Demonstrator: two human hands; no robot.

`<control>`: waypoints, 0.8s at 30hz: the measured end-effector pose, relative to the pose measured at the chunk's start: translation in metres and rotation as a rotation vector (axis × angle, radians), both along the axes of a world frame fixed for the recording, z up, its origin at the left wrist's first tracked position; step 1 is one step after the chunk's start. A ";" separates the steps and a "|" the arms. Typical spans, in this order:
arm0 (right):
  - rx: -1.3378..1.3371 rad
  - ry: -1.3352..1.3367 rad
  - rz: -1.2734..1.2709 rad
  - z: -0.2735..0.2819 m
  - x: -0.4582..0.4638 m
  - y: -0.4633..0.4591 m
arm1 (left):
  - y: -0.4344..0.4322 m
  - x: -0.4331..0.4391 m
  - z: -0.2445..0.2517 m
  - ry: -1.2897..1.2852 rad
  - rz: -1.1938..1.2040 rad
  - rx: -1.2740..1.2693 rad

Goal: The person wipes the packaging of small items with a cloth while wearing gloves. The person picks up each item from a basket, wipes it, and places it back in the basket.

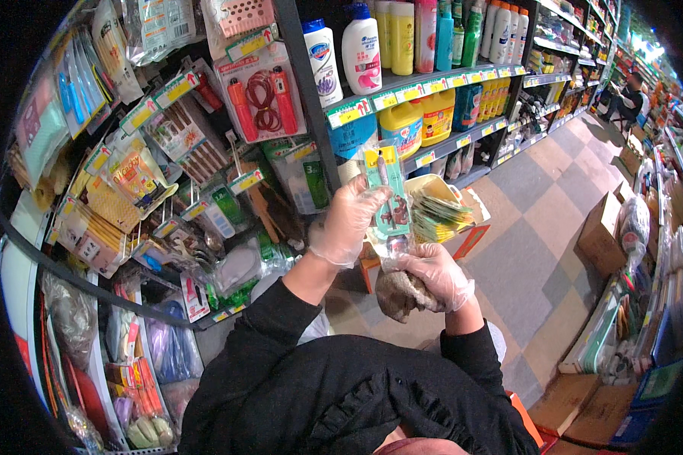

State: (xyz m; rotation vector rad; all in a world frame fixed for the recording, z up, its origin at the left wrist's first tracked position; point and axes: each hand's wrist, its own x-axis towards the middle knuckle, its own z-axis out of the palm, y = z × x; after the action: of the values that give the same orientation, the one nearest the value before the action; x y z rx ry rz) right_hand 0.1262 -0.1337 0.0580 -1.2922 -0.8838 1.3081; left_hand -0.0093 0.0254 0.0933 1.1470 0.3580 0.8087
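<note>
My left hand [350,223], in a clear plastic glove, pinches the left edge of a packaged utensil [391,193] on a green and yellow card in a clear wrapper. The packet stands nearly upright; a shiny metal end shows near its bottom. My right hand [432,276], gloved likewise, grips a crumpled grey-brown cloth [399,293]. Its fingers also meet the packet's lower end. Just behind the packet, an open box [478,207] holds several similar green and yellow packets [441,213].
Packaged goods hang on a rack [165,136] at the left. Bottles line the shelves [449,79] ahead. Cardboard boxes [600,233] edge the tiled aisle floor [523,273] on the right. A person [629,99] sits far down the aisle.
</note>
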 end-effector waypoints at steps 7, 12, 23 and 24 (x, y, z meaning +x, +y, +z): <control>0.003 0.024 0.024 -0.004 0.001 0.001 | 0.004 -0.004 0.003 0.042 0.011 0.053; -0.034 -0.059 0.046 -0.005 0.002 -0.003 | 0.004 -0.008 0.006 0.030 0.022 0.033; -0.073 -0.119 0.208 0.007 0.023 -0.009 | 0.007 -0.019 0.008 0.070 0.001 0.048; -0.039 -0.049 0.124 -0.001 0.029 -0.011 | 0.008 -0.019 0.006 0.077 -0.015 0.045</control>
State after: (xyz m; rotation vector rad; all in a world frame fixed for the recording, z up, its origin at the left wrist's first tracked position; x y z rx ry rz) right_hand 0.1553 -0.1444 0.0568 -1.3219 -0.9905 1.4010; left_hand -0.0287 0.0333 0.0998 1.2244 0.3961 0.7644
